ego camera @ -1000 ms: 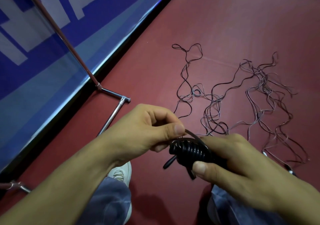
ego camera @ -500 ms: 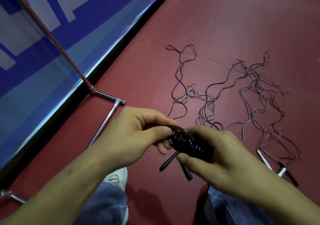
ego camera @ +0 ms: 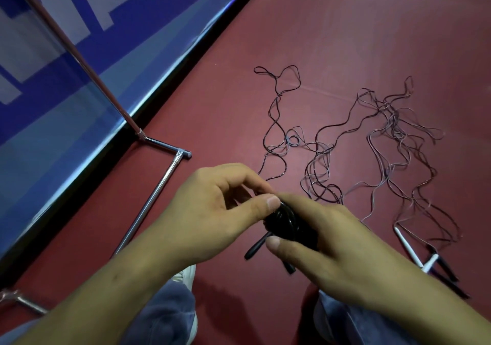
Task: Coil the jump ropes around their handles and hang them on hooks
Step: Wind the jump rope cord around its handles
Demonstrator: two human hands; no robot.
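A black jump rope (ego camera: 288, 222) is wound into a tight coil around its handles, and two black handle ends stick out below it. My right hand (ego camera: 342, 251) grips the coil from the right, thumb underneath. My left hand (ego camera: 215, 211) pinches the coil's top end with thumb and fingers. Several loose thin jump ropes (ego camera: 372, 145) lie tangled on the red floor beyond my hands. Their white and black handles (ego camera: 430, 262) lie at the right, near my right wrist.
A chrome rack stands at the left, with a slanted pole (ego camera: 79, 60) and a floor bar (ego camera: 151, 201). A blue and white banner (ego camera: 66, 52) runs along the floor's left edge. My shoes and trouser legs (ego camera: 170, 310) are below my hands.
The last free stretch of rope has gone onto the coil. My left thumb has moved onto the coil's top end, and both hands have closed together.
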